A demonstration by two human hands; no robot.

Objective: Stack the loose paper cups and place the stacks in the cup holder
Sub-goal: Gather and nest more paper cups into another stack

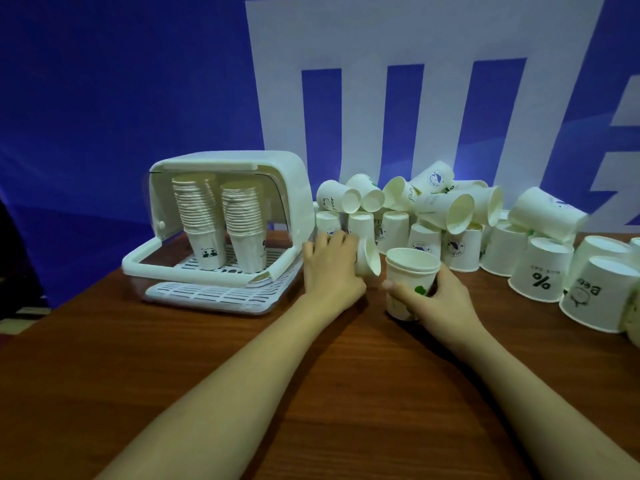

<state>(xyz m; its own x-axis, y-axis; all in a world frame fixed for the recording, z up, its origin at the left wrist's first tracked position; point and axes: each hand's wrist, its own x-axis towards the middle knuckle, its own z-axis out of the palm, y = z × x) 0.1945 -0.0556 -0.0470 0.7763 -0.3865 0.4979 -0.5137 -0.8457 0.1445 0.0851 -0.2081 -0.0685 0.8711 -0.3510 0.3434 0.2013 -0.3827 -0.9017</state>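
Head view: left hand [329, 268] fingers grip one cup [367, 259]; right hand [438, 294] grips short stack [408, 282]; two stacks [221, 220] in holder [291, 188].

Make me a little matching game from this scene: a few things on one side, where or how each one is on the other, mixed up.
Things:
1. left hand
2. right hand
3. cup holder
4. percent-sign cup

States:
A. upside down on the table, far right
B. holds two tall stacks
C. grips a short upright stack
D. grips a single tilted cup

Pairs: 1-D, 2-C, 3-B, 4-A

Staged indoor booth; printed blue banner [138, 98] behind wooden table [311, 393]
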